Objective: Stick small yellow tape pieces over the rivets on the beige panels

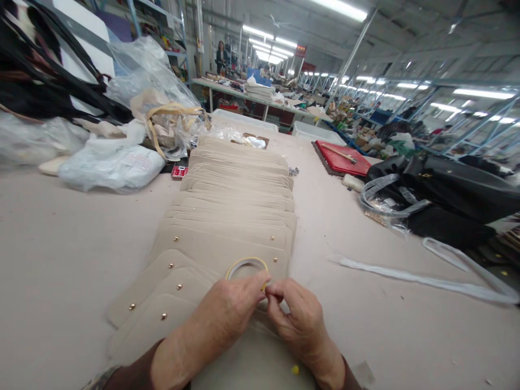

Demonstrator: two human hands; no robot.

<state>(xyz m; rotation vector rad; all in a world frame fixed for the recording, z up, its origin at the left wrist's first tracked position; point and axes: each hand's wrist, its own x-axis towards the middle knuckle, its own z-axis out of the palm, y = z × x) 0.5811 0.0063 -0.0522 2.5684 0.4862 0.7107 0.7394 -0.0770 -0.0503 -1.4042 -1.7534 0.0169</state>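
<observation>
My left hand (238, 300) is closed on a narrow roll of yellow-edged tape (246, 261), held upright above the beige panels. Beside it my right hand (298, 311) pinches at the roll's near edge, thumb and forefinger together; whatever lies between those fingertips is too small to make out. Under both hands lie flat beige panels (223, 241) with rounded corners and small gold studs, overlapping in a long row that runs away from me. A small yellow piece (295, 370) sits on the nearest panel, below my right wrist.
Plastic-wrapped bundles (111, 162) lie at the left. To the right are black bags (459, 189), a white strip (414, 279) and a red pad (345, 158) with a hammer (339, 153) on it. Clear plastic trays (244, 120) stand along the far edge. A person (220, 57) stands in the background.
</observation>
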